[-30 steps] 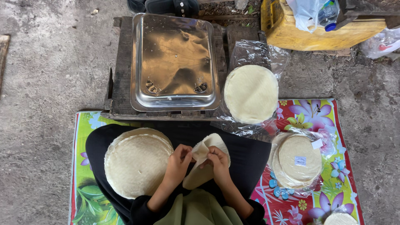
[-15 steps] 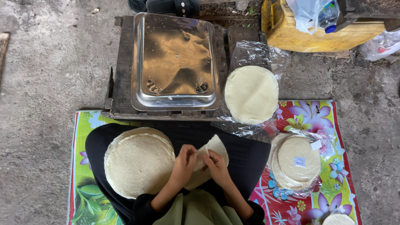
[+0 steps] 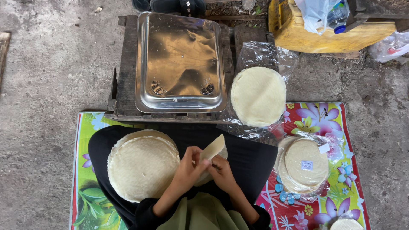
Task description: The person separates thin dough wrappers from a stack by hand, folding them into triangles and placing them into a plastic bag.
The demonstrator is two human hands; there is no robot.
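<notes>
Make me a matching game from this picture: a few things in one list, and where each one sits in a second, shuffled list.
Things:
1. metal tray
2. folded wrapper
3. sealed pack of wrappers
4. yellow container

Places:
A. top right, on the ground
B. on the flowered mat, at right
C. on the wooden pallet
D. held between left hand and right hand

Pairs: 1-C, 2-D, 3-B, 4-A

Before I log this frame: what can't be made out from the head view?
- Folded wrapper: lower part hidden by the left hand and right hand; any filling unseen.
- Round sheet at bottom right: cut off by the frame edge.
- Dark footwear: cut off by the top edge.
- Label on the bagged stack: too small to read.
</notes>
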